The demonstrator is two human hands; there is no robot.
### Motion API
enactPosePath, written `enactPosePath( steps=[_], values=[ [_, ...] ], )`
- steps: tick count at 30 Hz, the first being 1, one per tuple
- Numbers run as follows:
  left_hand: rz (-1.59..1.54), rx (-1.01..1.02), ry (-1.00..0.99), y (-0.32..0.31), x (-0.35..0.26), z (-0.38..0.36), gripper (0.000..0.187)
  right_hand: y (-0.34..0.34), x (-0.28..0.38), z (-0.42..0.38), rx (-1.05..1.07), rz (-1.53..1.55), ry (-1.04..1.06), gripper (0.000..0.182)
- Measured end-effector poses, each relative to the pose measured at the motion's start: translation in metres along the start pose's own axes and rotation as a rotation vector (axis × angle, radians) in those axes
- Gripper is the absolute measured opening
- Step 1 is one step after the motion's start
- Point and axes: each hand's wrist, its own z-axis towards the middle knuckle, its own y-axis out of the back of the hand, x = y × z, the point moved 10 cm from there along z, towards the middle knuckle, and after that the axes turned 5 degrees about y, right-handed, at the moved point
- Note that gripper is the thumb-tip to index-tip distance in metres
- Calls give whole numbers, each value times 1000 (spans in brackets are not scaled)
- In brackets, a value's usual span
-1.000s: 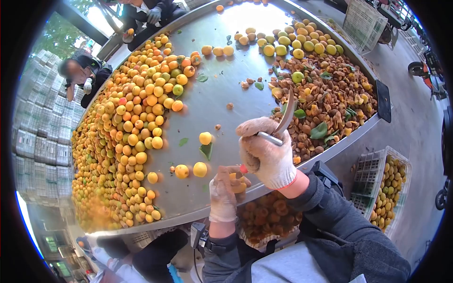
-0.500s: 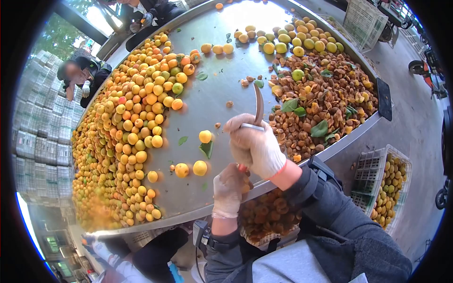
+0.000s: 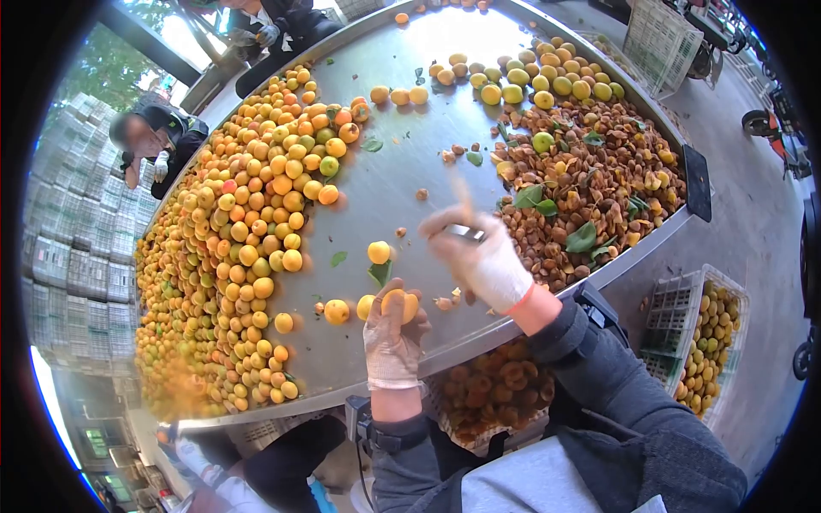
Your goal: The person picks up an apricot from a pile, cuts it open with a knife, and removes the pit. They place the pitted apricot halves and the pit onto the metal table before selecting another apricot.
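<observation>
My left hand (image 3: 393,350), in a pale glove, has its fingers round a yellow apricot (image 3: 398,305) low over the metal table. To its right, my gloved right hand (image 3: 481,261) grips a knife (image 3: 464,232); the blade points away from me and is smeared by motion. A few loose apricots (image 3: 336,311) lie left of my left hand, with one more and a green leaf (image 3: 380,271) just beyond it. Right of my right hand is a heap of brown apricot pits (image 3: 590,192) mixed with bits of flesh and leaves.
A large apricot pile (image 3: 248,205) covers the table's left side. More apricots (image 3: 547,77) lie at the far right. Below the near edge sits a container of opened apricots (image 3: 496,389). A full crate (image 3: 671,316) stands lower right. Other people (image 3: 158,141) are at the far left side.
My hands have moved apart. The left has gone left and slightly up and now shows an apricot in its fingers. The right has shifted a little right, knife still held.
</observation>
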Motion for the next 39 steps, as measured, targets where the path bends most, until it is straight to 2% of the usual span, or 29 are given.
enactPosePath(
  steps=[1, 2, 4, 5, 6, 7, 9, 10, 12, 13, 14, 16, 17, 19, 23, 26, 28, 30, 32, 33, 34, 36, 37, 38, 39],
  values=[
    [0, 2, -2, 1, -2, 0, 41, -17, 6, -7, 137, -241, 85, 13],
    [-66, 34, 23, -1, 0, -1, 40, -18, 5, -10, 137, -240, 87, 13],
    [-129, 66, 51, -6, 2, -4, 40, -42, -4, -21, 419, -706, 135, 17],
    [-82, 52, 12, -9, -3, -9, 39, -43, -7, -21, 463, -918, 112, 17],
    [-35, 37, -27, -11, -7, -12, 38, -40, -9, -19, 462, -917, 110, 17],
    [-32, 35, -25, -4, -7, -15, 38, -29, -13, -14, 377, -686, 51, 16],
    [242, 311, -32, -17, -8, -32, 33, -16, -1, -5, 197, -316, 14, 12],
    [247, 303, -40, -15, -13, -42, 33, -5, 10, -4, 122, -375, -66, 12],
    [662, 516, 56, -42, -6, -73, 26, 7, 16, 5, 37, -298, -38, 13],
    [706, 395, -198, -31, -22, -63, 25, 12, 18, 3, 26, -269, -60, 13],
    [707, 399, -189, -23, -20, -50, 25, 14, 16, 3, 18, -268, -66, 13],
    [1145, -278, -402, 34, -65, -20, 30, 11, 16, 3, 38, -275, -28, 14],
    [1148, -282, -400, 41, -63, -7, 30, 8, 11, 4, 63, -313, -8, 13],
    [1659, -467, -431, 44, -66, 11, 36, 3, 2, 6, 80, -314, 5, 13],
    [1552, -383, -337, 43, -57, 24, 39, -3, -1, 0, 116, -322, -31, 14],
    [1081, -229, -171, 52, -35, 30, 44, -8, -11, -3, 164, -339, -14, 13],
    [1141, -202, -147, 43, -31, 29, 47, -9, -24, -5, 164, -300, -132, 13],
    [1205, -172, -126, 33, -31, 23, 49, -13, -20, -8, 159, -302, -152, 13],
    [240, 170, -56, 11, -25, 10, 50, -16, -27, -12, 178, -297, -215, 14],
    [74, 268, -35, 3, -31, 2, 47, -20, -28, -16, 222, -261, -256, 15],
    [73, 268, -36, 0, -33, 3, 47, -20, -33, -16, 223, -262, -255, 15],
    [-285, 242, 197, -1, -18, 8, 50, -31, -36, -17, 329, -441, -134, 15],
    [-290, 239, 191, -3, -16, 5, 50, -32, -35, -17, 323, -503, -82, 17],
    [-85, 203, 3, -1, -24, 0, 52, -34, -38, -19, 330, -505, -82, 17],
    [121, 162, -182, -1, -35, -6, 54, -38, -32, -19, 327, -647, 47, 17]
  ],
)
